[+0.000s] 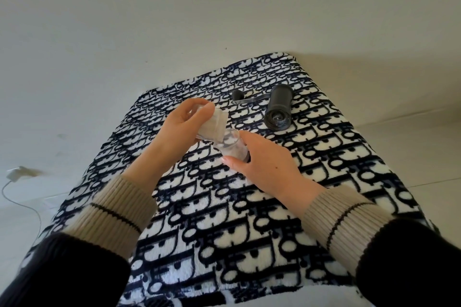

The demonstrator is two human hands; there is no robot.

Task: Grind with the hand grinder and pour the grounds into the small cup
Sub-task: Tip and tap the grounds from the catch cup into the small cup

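My left hand (180,129) holds a clear grounds chamber (213,126) tilted down to the right, its mouth over a small clear cup (230,146). My right hand (264,162) grips that cup from the right, just above the patterned blanket. Dark specks show inside the cup. The black hand grinder body (279,107) lies on its side at the back right, its open burr end facing me. Its crank handle (245,99) with a black knob lies to the left of the body, apart from both hands.
A black-and-white patterned blanket (224,219) covers the work surface. Pale floor surrounds it. A white charger with a cable (16,174) lies on the floor at the far left.
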